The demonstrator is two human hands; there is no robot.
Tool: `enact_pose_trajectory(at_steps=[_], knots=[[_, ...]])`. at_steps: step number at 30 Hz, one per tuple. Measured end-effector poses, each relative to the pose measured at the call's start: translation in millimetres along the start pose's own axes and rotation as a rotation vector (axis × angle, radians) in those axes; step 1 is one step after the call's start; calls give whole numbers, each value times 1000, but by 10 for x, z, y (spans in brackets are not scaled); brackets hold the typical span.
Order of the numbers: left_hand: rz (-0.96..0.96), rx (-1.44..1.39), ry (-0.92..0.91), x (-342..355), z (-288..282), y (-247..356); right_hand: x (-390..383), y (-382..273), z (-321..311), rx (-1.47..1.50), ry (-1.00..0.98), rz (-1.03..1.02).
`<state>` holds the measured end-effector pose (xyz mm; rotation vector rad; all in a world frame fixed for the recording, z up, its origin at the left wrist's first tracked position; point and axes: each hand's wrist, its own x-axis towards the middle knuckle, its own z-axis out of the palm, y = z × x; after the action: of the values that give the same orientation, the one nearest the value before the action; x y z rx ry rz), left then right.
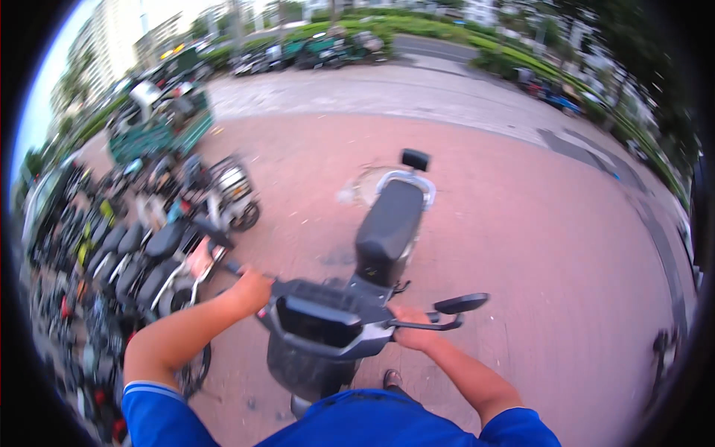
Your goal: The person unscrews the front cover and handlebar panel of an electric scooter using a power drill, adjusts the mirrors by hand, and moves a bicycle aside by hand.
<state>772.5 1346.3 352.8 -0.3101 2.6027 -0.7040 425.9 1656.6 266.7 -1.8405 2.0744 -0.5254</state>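
A grey electric scooter stands in front of me, its dark front panel toward my body and its seat pointing away. My left hand is closed round the handlebar end on the left, close to a mirror. On the other side my right hand grips the handlebar, its fingers partly hidden below a black mirror on a bent stalk. A small backrest rises at the scooter's far end. Beside the left mirror is a blurred skin-toned patch I cannot make out.
Many parked scooters crowd the left side, one very near the left handlebar. Behind them stands a green cargo cart piled with things. Red paving spreads to the right. More vehicles line a hedge at the far edge.
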Motion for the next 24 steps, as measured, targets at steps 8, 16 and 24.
enact_pose_trajectory(at_steps=[8, 16, 24], knots=[[206, -54, -472, 357, -620, -413, -101, -69, -42, 18, 177, 27], [-59, -371, -745, 350, -494, -485, -101, 72, 99, 27, 231, 0], [71, -41, -66, -139, -414, -313, 30, -48, -59, 65, 250, -57]])
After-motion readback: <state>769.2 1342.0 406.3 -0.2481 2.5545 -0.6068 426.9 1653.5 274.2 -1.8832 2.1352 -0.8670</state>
